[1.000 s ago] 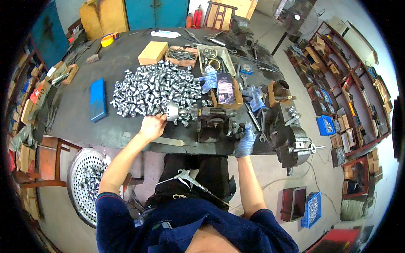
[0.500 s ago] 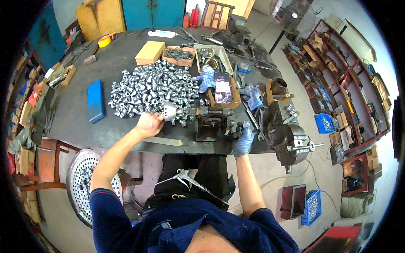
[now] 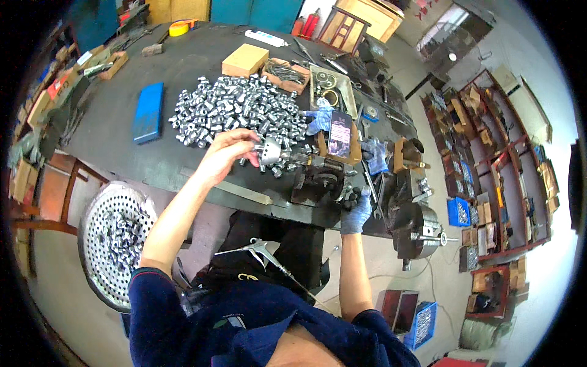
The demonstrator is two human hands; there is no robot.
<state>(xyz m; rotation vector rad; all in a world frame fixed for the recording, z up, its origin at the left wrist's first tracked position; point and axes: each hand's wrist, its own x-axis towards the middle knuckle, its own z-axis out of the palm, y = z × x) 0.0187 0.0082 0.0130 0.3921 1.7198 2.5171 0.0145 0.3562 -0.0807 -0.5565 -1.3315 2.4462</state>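
Observation:
My bare left hand (image 3: 229,153) is at the open end of a round chuck (image 3: 271,151) with holes in its side. Its fingers and thumb close about a small metal fitting (image 3: 259,148) at the chuck's mouth, partly hidden by the fingers. The chuck belongs to a dark bench-mounted machine (image 3: 321,181) with a toothed handwheel (image 3: 340,188) on its right side. Against that wheel, my right hand (image 3: 356,213) wears a blue-grey glove with dark fingertips, its fingers curled at the rim. Behind the chuck spreads a large heap of shiny metal fittings (image 3: 235,110).
A perforated metal stool (image 3: 98,269) at lower left carries more fittings. An air blow gun (image 3: 266,254) lies across my lap. A phone (image 3: 339,134) leans behind the machine, beside spare gloves (image 3: 376,154). A bench vise (image 3: 419,229) stands at right; a blue case (image 3: 148,113) lies left.
The view has shifted and tilted. My left hand has changed from closed round the chuck's front to longer, more stretched fingers at its mouth. My right hand stays by the handwheel, its fingers lower.

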